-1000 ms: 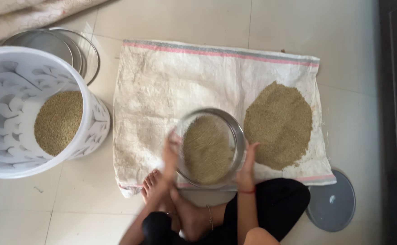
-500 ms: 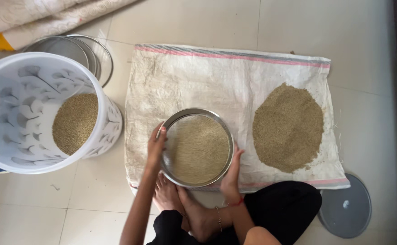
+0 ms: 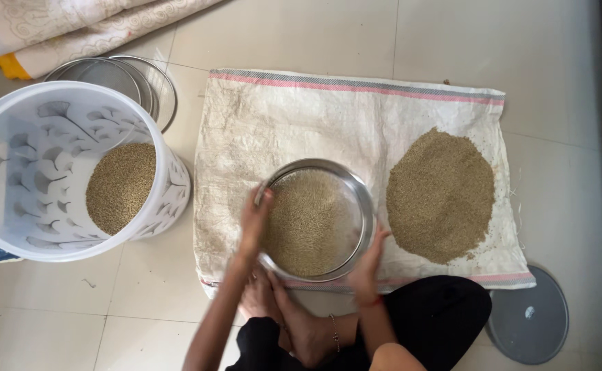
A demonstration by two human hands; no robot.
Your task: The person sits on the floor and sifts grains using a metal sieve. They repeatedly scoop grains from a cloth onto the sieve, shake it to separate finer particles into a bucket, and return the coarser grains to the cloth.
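A round steel sieve (image 3: 360, 191) full of small tan grain (image 3: 306, 220) is held over a white woven sack (image 3: 301, 124) spread on the floor. My left hand (image 3: 253, 221) grips the sieve's left rim. On the lower right rim sits my right hand (image 3: 368, 264), fingers curled against the metal. A flat pile of the same grain (image 3: 440, 196) lies on the sack to the right of the sieve. My crossed legs and bare feet rest at the sack's near edge.
A white patterned bucket (image 3: 33, 165) at the left holds more grain (image 3: 120, 187). Behind it are stacked steel sieves (image 3: 151, 82) and folded cloth (image 3: 74, 27). A grey round lid (image 3: 529, 317) lies on the tiles at the lower right.
The sieve has been swung left and then back right between my hands, its grain shifting inside. The view has drifted slightly, so everything sits a little further right.
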